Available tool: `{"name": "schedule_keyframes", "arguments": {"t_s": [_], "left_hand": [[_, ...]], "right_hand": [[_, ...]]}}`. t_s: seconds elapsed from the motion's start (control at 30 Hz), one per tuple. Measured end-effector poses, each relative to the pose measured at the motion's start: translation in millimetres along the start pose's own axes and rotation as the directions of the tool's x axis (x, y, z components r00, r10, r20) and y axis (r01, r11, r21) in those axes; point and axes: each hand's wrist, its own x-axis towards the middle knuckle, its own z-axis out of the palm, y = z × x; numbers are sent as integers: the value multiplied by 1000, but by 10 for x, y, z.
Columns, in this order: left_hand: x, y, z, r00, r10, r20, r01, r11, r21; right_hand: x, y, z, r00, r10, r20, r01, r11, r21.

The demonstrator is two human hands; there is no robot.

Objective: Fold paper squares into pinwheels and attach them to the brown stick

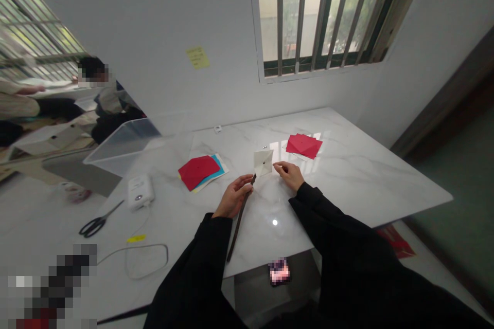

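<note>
My left hand (233, 196) is closed round a thin dark stick (239, 222) that slants from near the table's front edge up to a folded white paper square (263, 162). The white square stands at the stick's upper tip, with a small dark dot in its middle. My right hand (289, 173) is just right of the white square, fingers curled in a pinch near its lower right corner; what they hold, if anything, is too small to make out. Both arms wear black sleeves.
On the white marble table (347, 180) lie a stack of red, blue and pale paper sheets (198, 171), folded red paper (304, 145), a white device with a cable (139, 192), black scissors (98, 222) and a clear plastic bin (123, 146). A seated person is at far left.
</note>
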Motion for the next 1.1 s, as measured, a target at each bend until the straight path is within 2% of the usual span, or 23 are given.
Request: {"name": "schedule_keyframes", "arguments": {"t_s": [0.1, 0.2, 0.27, 0.4, 0.57, 0.77, 1.0, 1.1], "left_hand": [[2, -3, -1, 1000, -1, -3, 1, 1000, 4], [12, -12, -11, 1000, -1, -20, 1, 1000, -10], [20, -19, -19, 999, -2, -35, 1, 1000, -28], [33, -27, -24, 999, -2, -37, 0, 999, -48], [44, -32, -17, 1000, 4, -24, -6, 998, -61], [48, -33, -26, 1000, -7, -26, 6, 998, -65], [27, -24, -12, 1000, -2, -13, 2, 998, -58], [28, -28, -13, 1000, -3, -10, 3, 999, -40]], "right_hand": [[4, 4, -2, 1000, 27, 15, -28, 998, 49], [4, 5, -1, 987, 44, 153, -47, 999, 12], [1, 3, 3, 980, 37, 193, -31, 999, -37], [-4, 4, 9, 988, 9, 153, 2, 997, -73], [-2, 16, 8, 987, 6, 161, 13, 993, -115], [-2, 18, 7, 988, -16, 155, 30, 996, -84], [-18, 24, 35, 998, 45, -51, -40, 994, 102], [-18, 4, 23, 999, 38, 32, -41, 994, 97]]}}
